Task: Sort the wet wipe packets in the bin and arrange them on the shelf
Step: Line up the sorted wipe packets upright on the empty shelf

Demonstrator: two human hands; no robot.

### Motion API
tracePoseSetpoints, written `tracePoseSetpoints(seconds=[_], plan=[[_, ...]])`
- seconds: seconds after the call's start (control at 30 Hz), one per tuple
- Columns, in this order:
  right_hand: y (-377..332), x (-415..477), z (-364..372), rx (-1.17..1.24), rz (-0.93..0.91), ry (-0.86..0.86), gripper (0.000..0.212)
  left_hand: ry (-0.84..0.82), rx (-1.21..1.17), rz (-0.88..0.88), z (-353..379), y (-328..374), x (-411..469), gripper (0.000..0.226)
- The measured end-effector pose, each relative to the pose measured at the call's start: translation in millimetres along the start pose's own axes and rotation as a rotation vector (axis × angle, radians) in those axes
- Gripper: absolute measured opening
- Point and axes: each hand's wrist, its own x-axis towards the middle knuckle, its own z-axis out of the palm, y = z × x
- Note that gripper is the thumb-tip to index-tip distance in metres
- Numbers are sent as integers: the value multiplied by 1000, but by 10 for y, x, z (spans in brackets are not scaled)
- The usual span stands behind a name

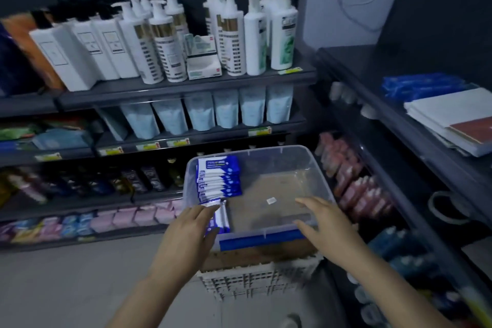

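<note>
Left hand (pixel 190 225) on blue-and-white wet wipe packets (pixel 219 181) rowed upright in clear plastic bin (pixel 314 160), grip unclear; right hand (pixel 320 224) spread flat, empty.

Clear, smooth hard-plastic bin (pixel 279 165) with a glossy blue strip (pixel 261 241) along its near rim. Inside it are blue-and-white wet wipe packets (pixel 218 178) in shiny, slightly crinkled plastic film. Under the bin is a brown, matt cardboard sheet (pixel 239 255) on a white moulded-plastic lattice crate (pixel 247 285). The dark grey shelf (pixel 186 88) has a matt finish; its material is unclear. White pump bottles (pixel 165 42) in smooth, glossy plastic. Pale blue pouches (pixel 226 112) in soft film. White matt paper sheets (pixel 450 114), stacked.
</note>
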Motion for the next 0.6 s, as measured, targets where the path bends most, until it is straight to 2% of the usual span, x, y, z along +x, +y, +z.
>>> tracePoseSetpoints(seconds=[0.3, 0.43, 0.6], plan=[[-45, 1666, 709, 67, -69, -233, 46, -37, -25, -214, 494, -828, 660, 49], [-4, 2128, 1204, 267, 116, -420, 45, -34, -20, -333, 701, -1112, 797, 40], [83, 2310, 1859, 393, 384, -623, 48, -42, -66, -426, 894, -1291, 787, 41]])
